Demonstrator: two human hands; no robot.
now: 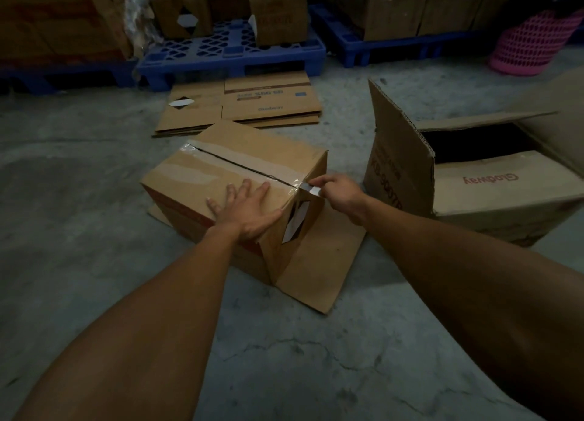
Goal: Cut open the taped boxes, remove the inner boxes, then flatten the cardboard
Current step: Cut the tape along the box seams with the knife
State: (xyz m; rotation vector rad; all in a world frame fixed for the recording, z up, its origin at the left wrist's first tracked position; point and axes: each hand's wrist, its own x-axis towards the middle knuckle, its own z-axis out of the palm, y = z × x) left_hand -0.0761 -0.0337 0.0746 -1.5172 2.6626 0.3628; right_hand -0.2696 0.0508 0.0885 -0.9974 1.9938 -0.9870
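Head view, looking down over two bare forearms onto a concrete floor (79,262): nearest is a flat sheet of cardboard (322,262) lying on the floor, and the taped box (234,180) sits on its far left part. On the near edge of the box top, the left hand (245,210) lies flat with fingers spread, apparently pressing down so the box does not slide under the cut. At the near right corner of the top, the right hand (339,193) is closed around a cutter (311,189), whose pale blade meets the clear tape (221,163) where the centre seam ends. A dark slit already runs along that seam from the far edge toward the blade, so by my judgement the top cut is nearly done, with the flaps unopened and whatever is inside not yet visible. A white label (297,220) sits on the end face below the blade. To the right, just beside the sheet, an open box (474,180) stands with flaps raised and a dark interior. Farther back, flattened cardboard (243,107) is stacked on the floor, likely the finished pile. Beyond it, blue pallets (230,54) carry more boxes (278,11), and a pink basket (531,41) stands at the far right.
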